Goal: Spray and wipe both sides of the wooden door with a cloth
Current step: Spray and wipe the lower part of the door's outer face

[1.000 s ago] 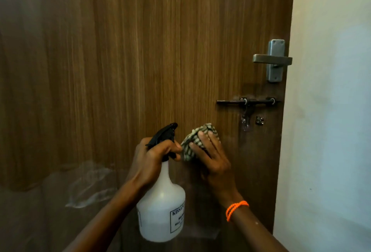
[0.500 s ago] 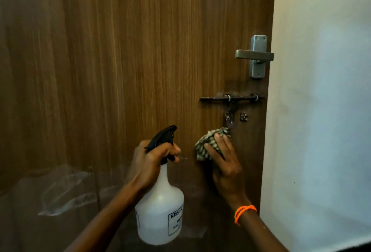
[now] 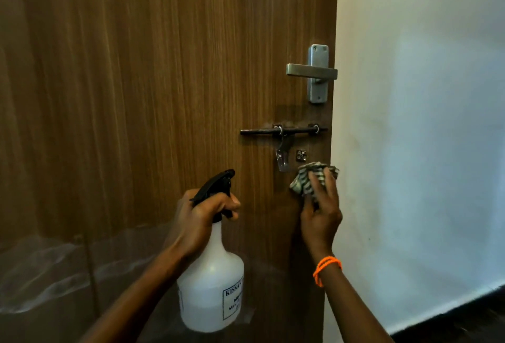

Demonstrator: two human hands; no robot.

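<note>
While the left hand (image 3: pixel 203 215) grips the bottle (image 3: pixel 211 282), the right hand (image 3: pixel 321 213) presses the cloth (image 3: pixel 307 180) to the door (image 3: pixel 164 83) edge, wiping; next, likely lower panel

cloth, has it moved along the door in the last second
Yes. The cloth under the right hand has slid right across the door: earlier it was left of the latch, now it sits below the latch's right end, at the door's edge.
</note>
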